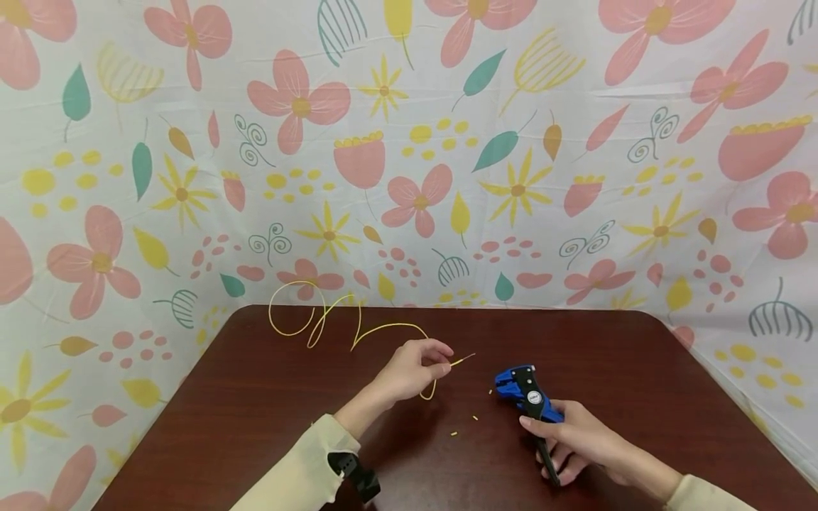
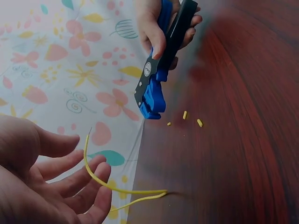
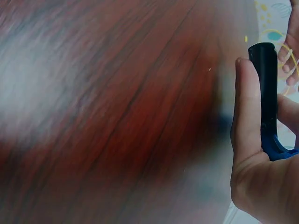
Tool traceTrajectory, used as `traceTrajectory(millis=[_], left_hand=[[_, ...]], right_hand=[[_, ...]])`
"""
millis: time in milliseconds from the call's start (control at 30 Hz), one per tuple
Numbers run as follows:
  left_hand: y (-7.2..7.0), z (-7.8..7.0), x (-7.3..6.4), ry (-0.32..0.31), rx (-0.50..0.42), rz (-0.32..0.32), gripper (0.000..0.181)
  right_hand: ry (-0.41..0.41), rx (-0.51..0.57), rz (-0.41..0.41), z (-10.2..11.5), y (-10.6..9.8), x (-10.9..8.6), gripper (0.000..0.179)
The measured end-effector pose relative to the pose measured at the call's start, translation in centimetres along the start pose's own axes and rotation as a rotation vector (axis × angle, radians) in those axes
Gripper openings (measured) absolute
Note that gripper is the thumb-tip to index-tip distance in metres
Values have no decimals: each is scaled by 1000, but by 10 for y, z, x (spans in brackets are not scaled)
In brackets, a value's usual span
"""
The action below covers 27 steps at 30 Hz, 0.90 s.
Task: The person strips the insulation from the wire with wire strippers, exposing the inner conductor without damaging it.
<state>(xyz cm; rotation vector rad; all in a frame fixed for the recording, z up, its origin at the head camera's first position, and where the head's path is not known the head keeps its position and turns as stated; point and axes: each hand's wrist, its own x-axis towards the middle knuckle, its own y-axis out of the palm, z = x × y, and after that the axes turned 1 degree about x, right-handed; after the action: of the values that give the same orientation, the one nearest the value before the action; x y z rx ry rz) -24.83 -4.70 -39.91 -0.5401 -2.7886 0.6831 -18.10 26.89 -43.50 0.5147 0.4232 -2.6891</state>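
My left hand [image 1: 411,369] holds a thin yellow wire [image 1: 396,324] near one end, the fingers loosely bent about it. That end points right and shows a short bare metal tip [image 1: 470,355]. In the left wrist view, the wire curves past the fingertips and loops out over the table. My right hand [image 1: 584,440] grips a blue and black wire stripper [image 1: 534,397] by its handles, its blue head tilted up and left toward the wire. The wire lies outside the stripper's jaws, with a gap between. The right wrist view catches one black handle [image 3: 266,79] along the fingers.
Small yellow bits of insulation [image 1: 454,433] lie on the dark wooden table [image 1: 268,397] between the hands. The rest of the wire trails in loops toward the back left edge. A flower-patterned cloth [image 1: 409,142] hangs behind the table. A black strap [image 1: 354,475] circles the left sleeve.
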Motion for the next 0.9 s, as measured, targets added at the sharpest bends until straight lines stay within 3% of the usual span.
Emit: traceTrajectory(millis=[300,600,733,833,900], left_hand=[[-19,12,-14,41,42,-41,17],[-41,22,-37,85,105,-98,18],[-50,26,-49,100,144,-131,17],[-55,29,-58,95,171,-151,17],[-58,30,-65,93,180,-161,16]], right_hand=[[-29,-127,-106,-5,-7,5,60],[-64,-252,-251,-3,-12,7,52],[-40,-295,-329,-4,-14,9,68],[-31,-384,-367,-5,-18,10,85],[-37,-453,-371,-5,-20,10,88]])
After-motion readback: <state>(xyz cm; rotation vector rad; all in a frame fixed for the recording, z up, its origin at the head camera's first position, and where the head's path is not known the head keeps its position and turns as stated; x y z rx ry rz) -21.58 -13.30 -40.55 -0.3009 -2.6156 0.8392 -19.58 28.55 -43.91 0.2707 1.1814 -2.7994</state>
